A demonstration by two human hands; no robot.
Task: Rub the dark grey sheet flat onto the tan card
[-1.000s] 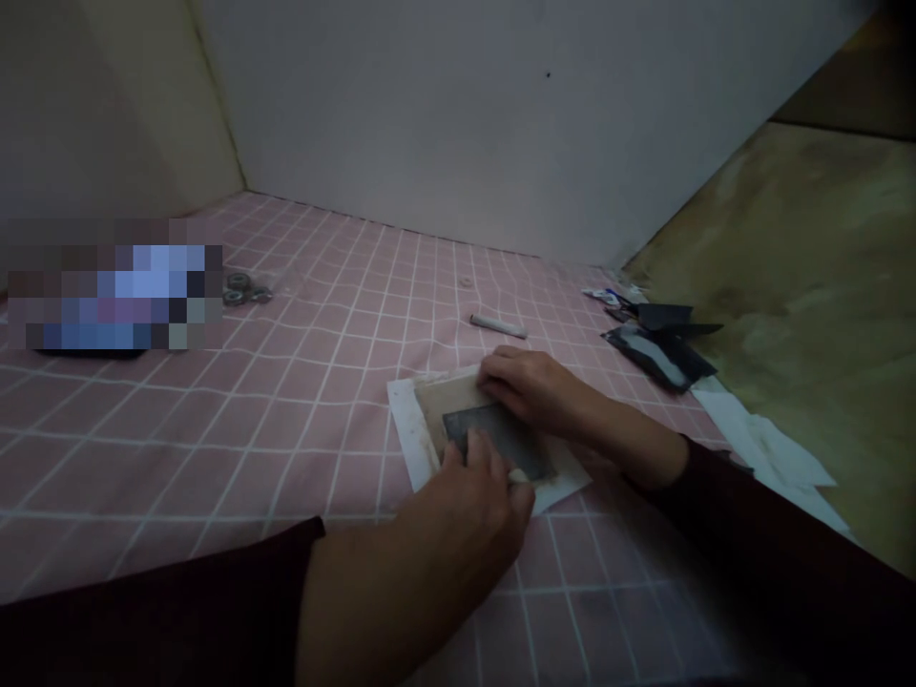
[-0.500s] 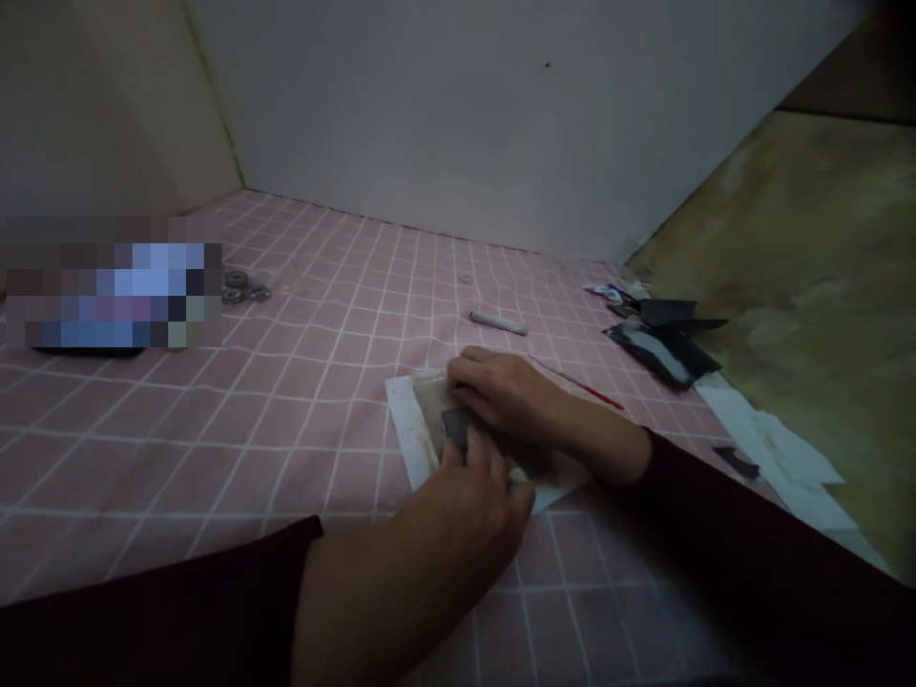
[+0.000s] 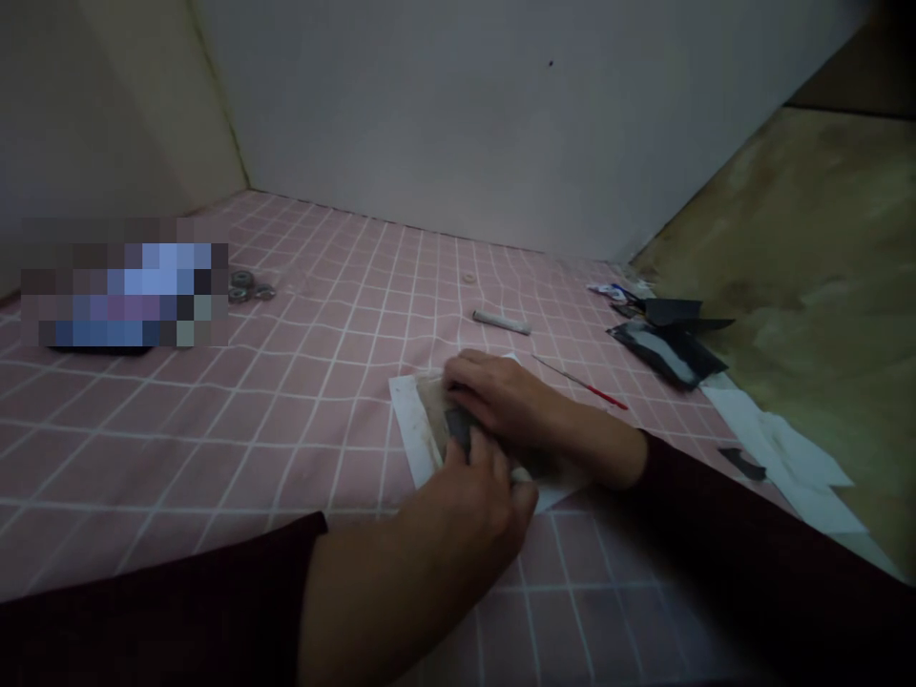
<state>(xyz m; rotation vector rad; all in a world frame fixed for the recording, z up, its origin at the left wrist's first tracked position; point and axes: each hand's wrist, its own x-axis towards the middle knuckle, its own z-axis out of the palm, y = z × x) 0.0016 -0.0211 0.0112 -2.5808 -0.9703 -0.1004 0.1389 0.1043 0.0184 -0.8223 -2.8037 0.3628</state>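
Observation:
My left hand is closed, its fingertips pinched around a small dark grey piece that looks like a folded scrap of sheet. Just beyond it my right hand is curled, with its fingertips bent under and hidden, so what they hold cannot be made out. Both hands rest over a beige, stained sheet that lies on white paper. Beside the left thumb a small pale bit shows, partly covered.
A grey tube and a thin red-handled tool lie beyond my hands on the pink checked cloth. To the right are black sheets and a pouch, a dark scrap and white papers. Metal rings lie far left.
The dark grey piece has turned a little and looks narrower between the left fingers. My hands stay nearly in place; the whole view has shifted slightly.

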